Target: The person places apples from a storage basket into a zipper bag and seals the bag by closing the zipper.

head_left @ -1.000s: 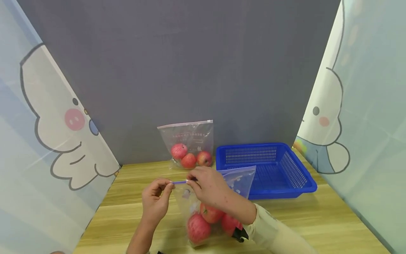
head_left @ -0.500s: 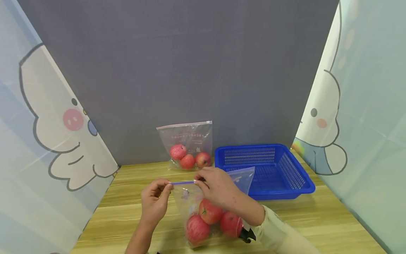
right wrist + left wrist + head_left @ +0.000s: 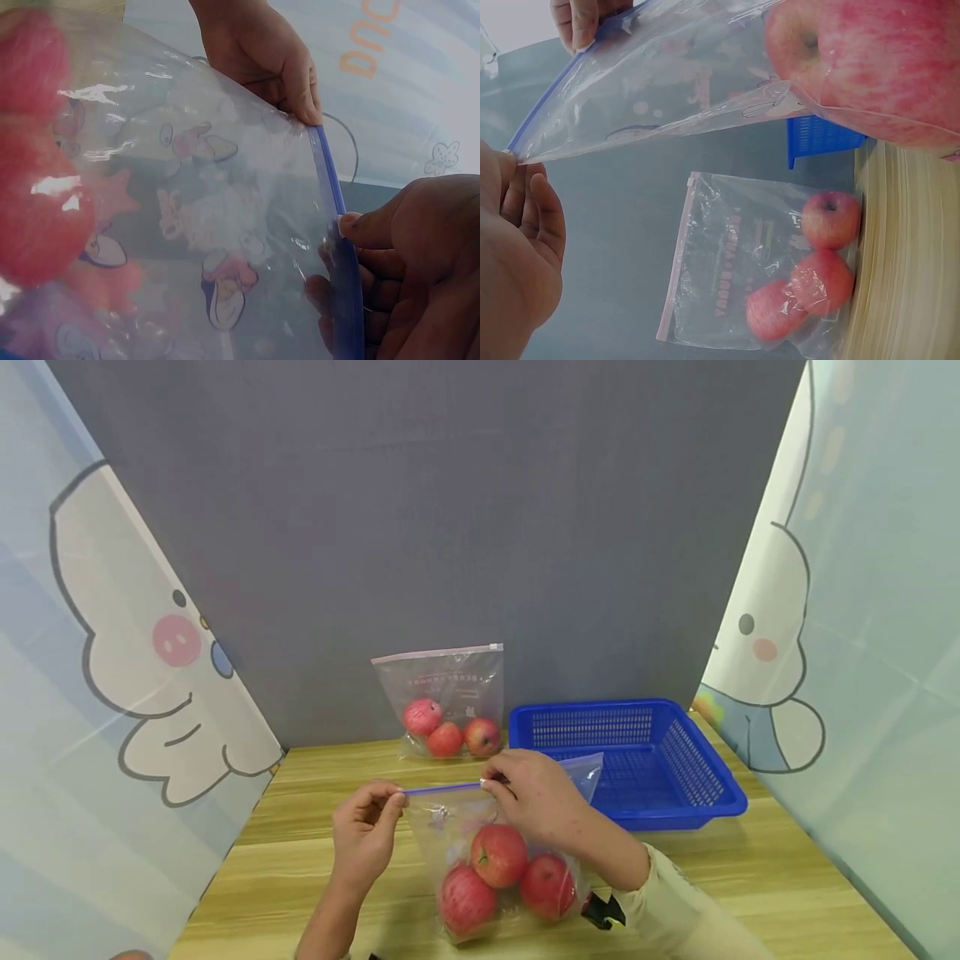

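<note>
A clear zipper bag (image 3: pixel 431 837) with a purple zip strip (image 3: pixel 442 789) and printed cartoon figures stands in front of me, with 3 red apples (image 3: pixel 498 856) at its bottom. My left hand (image 3: pixel 363 837) pinches the strip's left end between thumb and fingers. Further right along the strip, my right hand (image 3: pixel 536 797) pinches the small white slider (image 3: pixel 341 225), its thumb on the near side. Between both hands the strip is pulled taut. Seen in the left wrist view, the bag's upper part (image 3: pixel 660 82) narrows toward my left hand.
Behind, another clear bag (image 3: pixel 465 677) with a pink strip holds 3 apples (image 3: pixel 446 740) and leans by the grey wall (image 3: pixel 450 527). A blue plastic basket (image 3: pixel 637 818) stands to the right on the wooden table (image 3: pixel 300 827). Cartoon-printed curtains (image 3: pixel 885 693) flank both sides.
My right hand has slid right along the zip strip with the slider, so a longer stretch of purple strip shows between the hands. My left hand has stayed at its end.
</note>
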Demonstrator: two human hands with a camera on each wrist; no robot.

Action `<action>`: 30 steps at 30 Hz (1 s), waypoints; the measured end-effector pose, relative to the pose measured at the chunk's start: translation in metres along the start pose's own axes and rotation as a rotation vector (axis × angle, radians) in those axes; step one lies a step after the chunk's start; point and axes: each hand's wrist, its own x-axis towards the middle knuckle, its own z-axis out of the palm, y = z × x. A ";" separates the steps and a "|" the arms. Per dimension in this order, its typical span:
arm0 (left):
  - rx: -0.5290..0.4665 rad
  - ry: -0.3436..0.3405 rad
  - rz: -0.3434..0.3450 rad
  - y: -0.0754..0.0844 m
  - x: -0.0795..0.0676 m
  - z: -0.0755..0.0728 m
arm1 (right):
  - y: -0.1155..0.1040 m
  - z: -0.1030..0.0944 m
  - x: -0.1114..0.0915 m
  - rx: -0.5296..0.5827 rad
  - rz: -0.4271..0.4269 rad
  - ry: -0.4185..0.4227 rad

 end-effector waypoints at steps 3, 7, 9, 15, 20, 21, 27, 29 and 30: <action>-0.017 0.003 -0.009 0.000 -0.001 -0.001 | 0.003 -0.004 -0.003 -0.005 0.023 -0.014; -0.036 0.012 -0.023 0.000 -0.003 -0.003 | 0.008 -0.008 -0.007 -0.021 0.035 -0.024; -0.038 0.017 -0.026 0.000 -0.004 -0.004 | 0.010 -0.011 -0.009 -0.020 0.043 -0.024; -0.005 0.019 -0.050 0.002 -0.005 -0.006 | 0.015 -0.020 -0.015 -0.020 0.083 -0.035; -0.003 0.015 -0.052 0.003 -0.005 -0.009 | 0.018 -0.027 -0.021 -0.014 0.124 -0.044; 0.003 0.017 -0.054 0.004 -0.005 -0.010 | 0.019 -0.029 -0.022 -0.011 0.132 -0.049; 0.045 0.026 -0.080 0.007 -0.006 -0.010 | 0.026 -0.035 -0.027 -0.007 0.129 -0.053; 0.045 0.027 -0.080 0.007 -0.006 -0.010 | 0.027 -0.037 -0.029 -0.008 0.133 -0.050; 0.043 0.027 -0.079 0.007 -0.006 -0.010 | 0.028 -0.037 -0.030 -0.009 0.140 -0.049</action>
